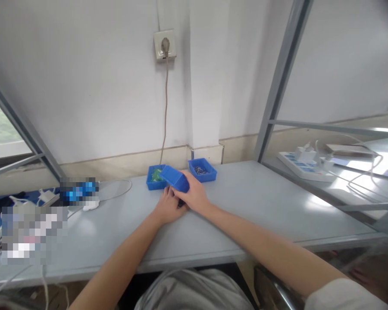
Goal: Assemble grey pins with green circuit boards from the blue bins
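Note:
My right hand (195, 193) is closed around a blue, block-shaped plastic object (174, 177), tilted above the table; its exact kind is unclear. Just below and to its left, my left hand (169, 206) has its fingers curled. A small dark part (181, 203) shows between the two hands, too little of it to name. Behind the held object stands a blue tray (153, 186) with green pieces (156, 175) in it. A second blue tray (210, 175), right of my hands, holds small dark and shiny pieces (199, 170).
The grey table (245, 206) meets a white wall with a plugged-in socket (164, 45) and hanging cord. Cables and a white adapter (91, 205) lie at the left. Metal frame posts (280, 86) flank the table; a power strip (305, 167) sits beyond the right one.

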`<state>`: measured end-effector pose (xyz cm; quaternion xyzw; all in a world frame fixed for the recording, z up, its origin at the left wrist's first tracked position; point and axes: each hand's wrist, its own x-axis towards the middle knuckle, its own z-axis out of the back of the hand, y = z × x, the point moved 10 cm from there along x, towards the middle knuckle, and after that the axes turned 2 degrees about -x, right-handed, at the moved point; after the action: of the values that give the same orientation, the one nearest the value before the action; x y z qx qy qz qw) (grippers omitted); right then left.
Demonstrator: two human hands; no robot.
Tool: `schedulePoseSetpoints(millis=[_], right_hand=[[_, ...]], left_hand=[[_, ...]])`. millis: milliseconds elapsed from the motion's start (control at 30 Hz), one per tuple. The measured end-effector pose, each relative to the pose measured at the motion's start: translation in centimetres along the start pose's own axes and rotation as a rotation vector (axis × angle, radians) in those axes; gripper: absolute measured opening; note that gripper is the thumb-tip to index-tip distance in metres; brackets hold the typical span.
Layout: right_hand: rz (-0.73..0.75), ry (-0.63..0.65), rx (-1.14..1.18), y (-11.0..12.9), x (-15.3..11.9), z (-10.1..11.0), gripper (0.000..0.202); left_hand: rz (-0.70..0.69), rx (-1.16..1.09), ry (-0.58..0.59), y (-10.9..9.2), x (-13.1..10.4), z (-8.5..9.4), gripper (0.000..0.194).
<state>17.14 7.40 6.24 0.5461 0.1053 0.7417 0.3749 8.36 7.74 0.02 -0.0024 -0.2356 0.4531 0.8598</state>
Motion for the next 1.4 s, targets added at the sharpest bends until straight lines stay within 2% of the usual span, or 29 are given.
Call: schedulePoseSetpoints(millis=[300,567,733,1133,1233,1400], right_hand=[[-0.004,0.047,0.004,-0.2,0.6,0.0,0.055],[-0.014,0.000,-0.014,-1.0,1.5,1.3,0.053],[-0.012,-0.009,-0.018,-1.2,1.8,1.8,0.053],[-0.078,-0.135,0.030,-2.7,2.6,4.0,0.057],[-0.149,-0.224,0.173,-4.0,2.7,4.6,0.060],[-0.410,-0.339,0.483,-8.1,2.4,4.1,0.057]], left_hand=[[-0.006,-0.002,-0.009,-0.3,0.0,0.4,0.052],[-0.010,0.043,0.028,-0.8,0.0,0.7,0.043],[-0.015,0.031,0.028,-0.9,0.0,0.8,0.045],[-0.039,0.038,0.034,-1.1,0.0,0.8,0.045],[-0.034,0.020,0.034,-1.3,0.1,1.1,0.048],[0.008,-0.007,-0.004,-1.2,0.0,1.8,0.047]])
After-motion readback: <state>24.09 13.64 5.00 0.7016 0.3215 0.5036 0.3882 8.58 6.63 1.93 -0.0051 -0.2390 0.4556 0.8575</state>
